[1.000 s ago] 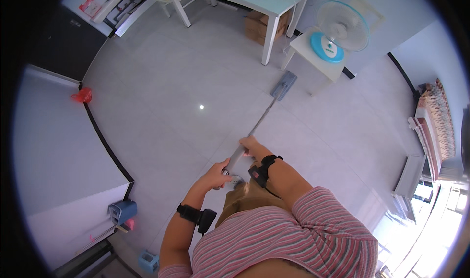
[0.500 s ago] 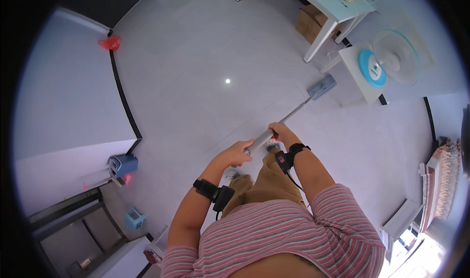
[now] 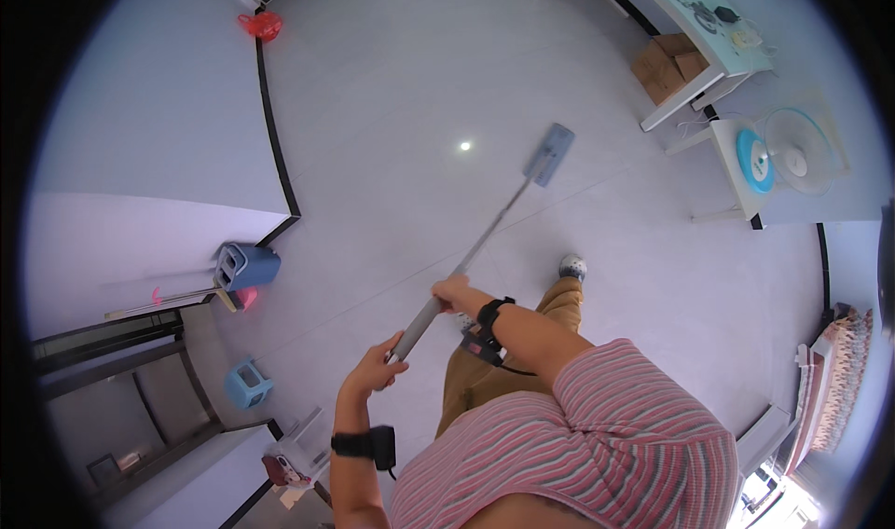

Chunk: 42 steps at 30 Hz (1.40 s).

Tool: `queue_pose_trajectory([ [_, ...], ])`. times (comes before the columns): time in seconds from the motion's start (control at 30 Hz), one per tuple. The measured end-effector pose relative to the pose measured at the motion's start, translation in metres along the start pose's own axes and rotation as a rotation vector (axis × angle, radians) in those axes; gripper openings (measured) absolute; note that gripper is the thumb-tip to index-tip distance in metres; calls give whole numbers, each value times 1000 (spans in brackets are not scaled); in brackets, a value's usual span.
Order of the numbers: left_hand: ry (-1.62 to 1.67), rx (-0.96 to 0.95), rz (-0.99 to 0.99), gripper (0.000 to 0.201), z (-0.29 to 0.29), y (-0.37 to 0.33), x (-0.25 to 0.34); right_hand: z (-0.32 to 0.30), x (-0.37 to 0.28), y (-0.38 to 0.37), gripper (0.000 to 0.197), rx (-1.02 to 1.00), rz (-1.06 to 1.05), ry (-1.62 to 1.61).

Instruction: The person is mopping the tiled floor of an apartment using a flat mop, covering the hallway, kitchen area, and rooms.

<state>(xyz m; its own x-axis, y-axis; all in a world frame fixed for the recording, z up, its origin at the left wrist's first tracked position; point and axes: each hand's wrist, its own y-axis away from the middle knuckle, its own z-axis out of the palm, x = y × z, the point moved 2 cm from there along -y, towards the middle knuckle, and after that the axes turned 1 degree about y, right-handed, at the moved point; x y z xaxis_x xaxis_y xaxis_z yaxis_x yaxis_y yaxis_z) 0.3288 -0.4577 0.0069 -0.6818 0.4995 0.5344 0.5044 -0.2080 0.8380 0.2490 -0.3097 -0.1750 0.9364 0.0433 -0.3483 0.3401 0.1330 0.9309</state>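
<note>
A flat mop slants across the pale tiled floor. Its blue-grey rectangular head lies flat on the tiles, ahead of me and a little to the right. My right hand wraps round the pole at the upper end of the thick grey grip. Lower down, my left hand closes round the handle's end nearest me. Both wrists wear black straps with small dark boxes. My shoe stands on the floor to the right of the pole.
At the right are a white stool with a blue fan on it, a table and a cardboard box. Along the left stand a blue bucket, a light-blue stool and a red bag beside the wall.
The mop head has swept leftward, away from the fan stool, out to the open floor. Both hands have moved left and nearer to me with the handle. My right-side foot has stepped out.
</note>
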Motion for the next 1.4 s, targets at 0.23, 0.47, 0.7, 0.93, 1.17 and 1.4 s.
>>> queue_pose_trajectory([
  [0.23,218,245,-108,68,-28,56,-62,119,-4,12,20,-131,-54,297],
  [0.47,112,233,-31,69,-24,59,-38,102,-13,38,21,-117,-135,142],
  [0.7,-101,47,67,70,31,44,-9,13,21,51,15,2,-94,-57],
  [0.93,-310,-154,130,70,104,3,31,-103,57,68,14,44,-82,-241],
  [1.17,-477,-338,187,72,178,-22,72,-203,112,68,10,69,-64,-421],
  [1.4,-443,-401,204,65,195,-33,66,-223,131,75,9,148,-24,-413],
])
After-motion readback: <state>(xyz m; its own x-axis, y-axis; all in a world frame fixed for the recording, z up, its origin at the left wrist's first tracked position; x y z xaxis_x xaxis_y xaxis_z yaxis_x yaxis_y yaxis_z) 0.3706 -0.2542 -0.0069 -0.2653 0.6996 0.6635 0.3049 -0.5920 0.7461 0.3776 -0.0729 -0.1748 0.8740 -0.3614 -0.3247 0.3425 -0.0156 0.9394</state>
